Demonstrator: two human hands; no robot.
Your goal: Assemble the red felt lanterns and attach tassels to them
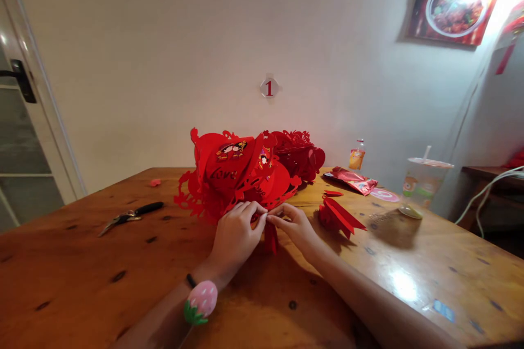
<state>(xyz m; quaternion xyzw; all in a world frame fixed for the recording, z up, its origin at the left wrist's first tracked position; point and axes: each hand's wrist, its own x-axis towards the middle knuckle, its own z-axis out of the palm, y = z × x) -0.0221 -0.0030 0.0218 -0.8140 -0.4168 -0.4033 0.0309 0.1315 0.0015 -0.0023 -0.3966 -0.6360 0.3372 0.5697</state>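
A red felt lantern [229, 174] with cut-out scroll edges, cartoon figures and the word "Love" lies on the wooden table in front of me. At its near edge, the fingertips of my left hand [239, 226] and my right hand [295, 223] meet in a pinch. Whatever sits between them is too small and covered to make out. Just below the fingertips hangs a red strip [271, 237]. Behind the lantern, to the right, is a second, darker red bunch of cut-out felt [298, 155]. Folded red pieces [338, 215] lie right of my right hand.
Pliers-like cutters [131, 218] with a black handle lie at left, near a small red scrap [155, 182]. On the right stand a clear plastic cup [423, 185] with a straw and a small bottle [357, 155]. A red packet [352, 180] lies by a pink disc [385, 194].
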